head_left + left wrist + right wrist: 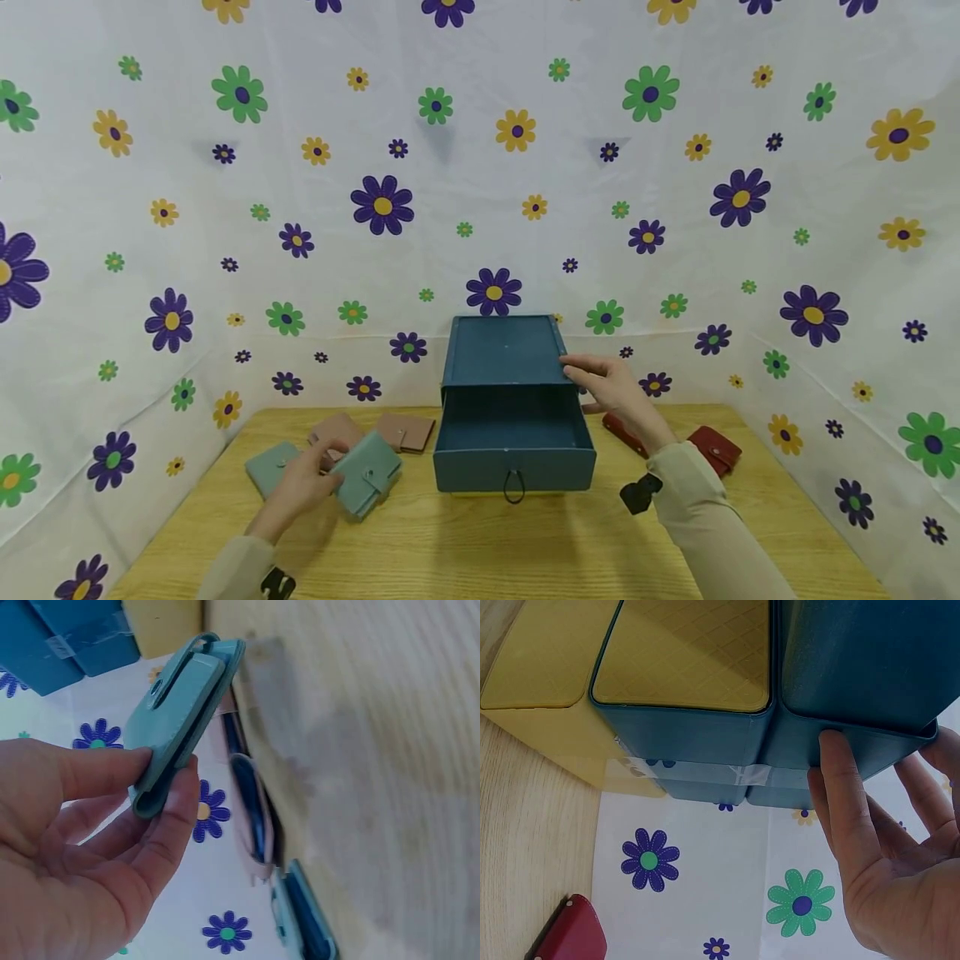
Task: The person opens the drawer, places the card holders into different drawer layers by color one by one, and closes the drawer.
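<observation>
My left hand pinches a mint-green snap wallet between thumb and fingers, lifted above the table. The left wrist view shows the wallet edge-on with its strap fastened. At the middle stands a blue drawer box, its top drawer pulled out toward me; no contents show inside. A dark loop hangs on the drawer front. My right hand touches the right side and top edge of the box, fingers fairly straight. In the right wrist view, the fingers lie against the blue side wall.
Another mint-green wallet lies at left. Two pink wallets, one partly hidden and one nearer the box, lie behind. Right of the box are two red wallets. Yellow drawer sections sit below the blue one, taped together.
</observation>
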Tool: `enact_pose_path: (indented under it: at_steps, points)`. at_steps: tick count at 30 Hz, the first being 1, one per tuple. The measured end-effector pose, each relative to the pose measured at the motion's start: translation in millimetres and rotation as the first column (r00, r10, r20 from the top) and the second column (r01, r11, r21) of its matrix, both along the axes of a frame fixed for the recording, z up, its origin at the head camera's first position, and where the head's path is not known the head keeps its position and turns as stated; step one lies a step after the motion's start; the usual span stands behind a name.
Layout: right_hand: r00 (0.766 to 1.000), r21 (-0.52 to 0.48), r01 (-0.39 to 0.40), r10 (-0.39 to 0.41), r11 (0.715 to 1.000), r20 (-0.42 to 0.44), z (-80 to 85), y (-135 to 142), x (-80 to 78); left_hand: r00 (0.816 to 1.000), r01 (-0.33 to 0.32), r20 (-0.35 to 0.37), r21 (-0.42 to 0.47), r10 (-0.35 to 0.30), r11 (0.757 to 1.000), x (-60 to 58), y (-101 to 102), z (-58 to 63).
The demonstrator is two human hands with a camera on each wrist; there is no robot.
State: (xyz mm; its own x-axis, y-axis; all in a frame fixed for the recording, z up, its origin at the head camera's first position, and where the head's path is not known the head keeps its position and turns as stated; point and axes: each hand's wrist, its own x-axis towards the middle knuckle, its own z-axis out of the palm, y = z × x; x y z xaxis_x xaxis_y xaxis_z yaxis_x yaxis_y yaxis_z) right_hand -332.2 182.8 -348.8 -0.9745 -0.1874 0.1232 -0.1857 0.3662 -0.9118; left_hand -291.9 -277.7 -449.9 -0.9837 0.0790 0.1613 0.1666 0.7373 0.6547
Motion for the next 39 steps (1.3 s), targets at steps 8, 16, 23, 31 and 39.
enact_pose_path:
  at_steps: [8,16,23,31,39]
  points:
    - [1.000,-0.001,0.001,-0.001,1.000,0.004,1.8,-0.9,3.3,0.998,-0.041,-0.053,0.064,0.045,0.997,7.6,6.9,17.7]
    - [1.000,0.004,-0.008,0.008,1.000,-0.001,0.8,-1.0,3.4,0.992,-0.087,-0.081,0.112,0.096,0.990,13.4,17.5,38.5]
    - [1.000,0.001,0.001,-0.001,1.000,0.002,-0.9,-0.2,1.4,0.964,-0.119,-0.224,0.122,0.144,0.985,18.8,27.1,57.3]
    - [1.000,0.002,0.005,-0.005,1.000,0.010,-0.2,-1.2,3.2,0.928,-0.125,-0.328,0.166,0.175,0.978,22.7,37.9,71.0]
    - [1.000,0.003,0.001,-0.001,1.000,0.004,0.2,-0.6,1.8,0.880,-0.062,-0.444,0.240,0.166,0.969,26.3,49.0,87.9]
